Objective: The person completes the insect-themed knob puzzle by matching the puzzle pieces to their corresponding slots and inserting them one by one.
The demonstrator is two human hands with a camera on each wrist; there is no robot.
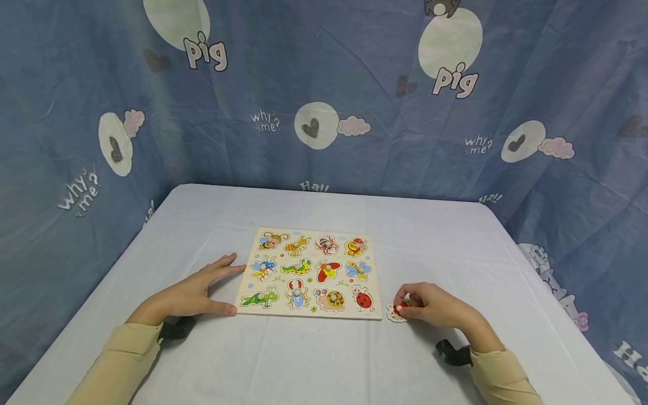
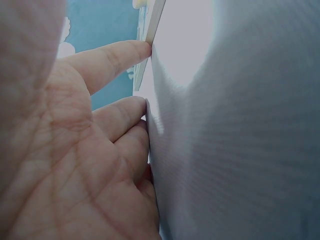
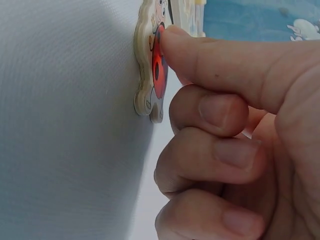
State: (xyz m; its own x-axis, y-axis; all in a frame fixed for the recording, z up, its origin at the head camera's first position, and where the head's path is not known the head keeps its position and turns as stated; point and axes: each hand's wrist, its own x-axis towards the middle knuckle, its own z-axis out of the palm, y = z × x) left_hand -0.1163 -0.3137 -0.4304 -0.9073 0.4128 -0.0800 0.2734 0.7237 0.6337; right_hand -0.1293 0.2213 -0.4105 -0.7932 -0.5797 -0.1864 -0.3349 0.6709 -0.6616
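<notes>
A wooden puzzle board (image 1: pixel 307 281) with colourful insect pictures lies flat on the table. My left hand (image 1: pixel 194 289) is at its left edge, fingers spread. In the left wrist view, a fingertip (image 2: pixel 142 48) touches the board's side edge (image 2: pixel 154 22), while other fingertips rest on the cloth. To the right of the board, my right hand (image 1: pixel 432 306) pinches a ladybug puzzle piece (image 1: pixel 396 316) between thumb and index finger. That piece (image 3: pixel 145 70) has a wavy outline and a red, black-spotted body; the right wrist view shows the other fingers curled beside it.
A white cloth covers the table (image 1: pixel 314 360). Behind it hangs a blue printed curtain (image 1: pixel 385 67). Most pictures on the board carry small round knobs; a ladybug picture (image 1: pixel 363 300) sits in its lower right corner. Dark wrist cameras (image 1: pixel 452 353) are strapped on both wrists.
</notes>
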